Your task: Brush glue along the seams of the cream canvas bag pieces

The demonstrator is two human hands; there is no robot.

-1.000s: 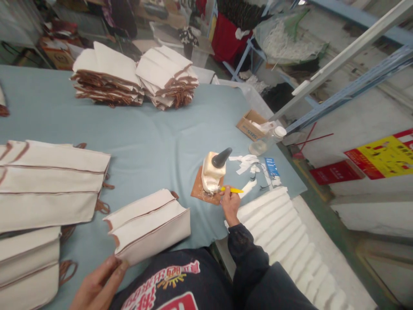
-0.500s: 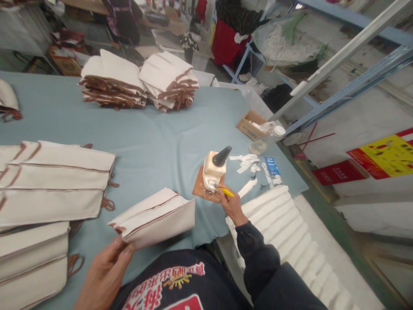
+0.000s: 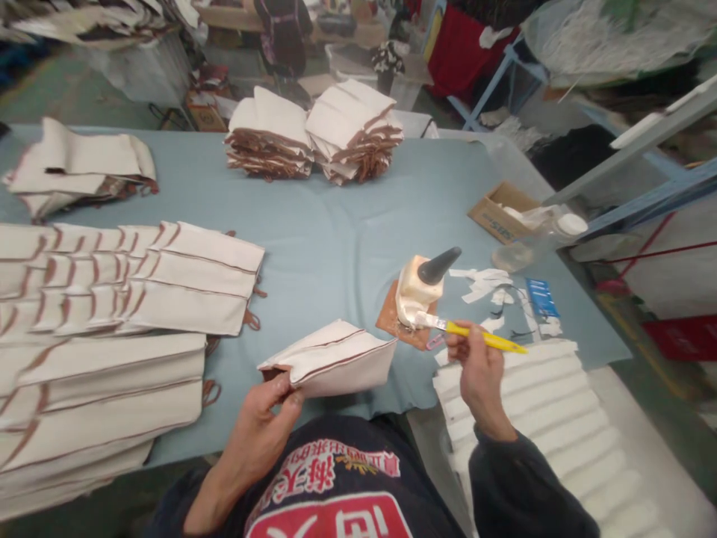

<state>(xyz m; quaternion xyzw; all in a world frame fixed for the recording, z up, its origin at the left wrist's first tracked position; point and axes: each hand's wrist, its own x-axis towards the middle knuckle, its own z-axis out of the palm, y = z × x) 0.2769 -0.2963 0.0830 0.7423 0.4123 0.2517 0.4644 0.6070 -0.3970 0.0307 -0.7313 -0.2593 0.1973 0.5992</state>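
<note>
My left hand [image 3: 266, 422] pinches the near left corner of a cream fabric piece with brown edging [image 3: 341, 362], which looks like a bag panel and lies tilted at the table's front edge. In my right hand [image 3: 480, 377] is a yellow-handled brush [image 3: 490, 338], fingers closed around the handle. The pale bristles touch the white-smeared opening of a cream glue container [image 3: 411, 295] with a dark cone-shaped spout. Beneath that container is a brown square board [image 3: 388, 317]. White strips [image 3: 485, 284] and a blue packet [image 3: 541, 297] lie to the right of it.
Overlapping rows of cream pieces [image 3: 196, 276] cover the table's left side. Two stacks [image 3: 269, 123] stand at the back. A small cardboard box [image 3: 498, 213] and a clear jar [image 3: 515, 254] sit at the right, near a blue metal frame [image 3: 493, 86]. White ridged material [image 3: 520, 403] lies front right.
The view has swung left. My right hand has drawn the brush back, so its bristles and long handle now show at the container's opening. My left hand still pinches the fabric piece.
</note>
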